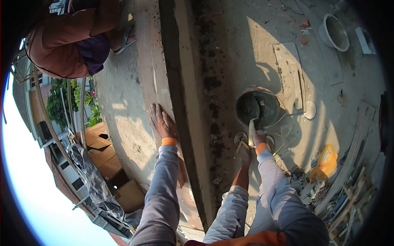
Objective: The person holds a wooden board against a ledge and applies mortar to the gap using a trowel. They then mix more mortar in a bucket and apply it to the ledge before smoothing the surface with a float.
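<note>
Gray sleeves up front, honestly filling the bottom of the view. Biggest thing past them is a concrete ledge, with a long brownish strip along its edge. Another person is hunched at the far end. Bucket sits on the floor right of the ledge. Trowel's blade is inside it, and the right hand is wrapped around the pale handle. Left hand is flat on the strip, fingers slightly spread.
</note>
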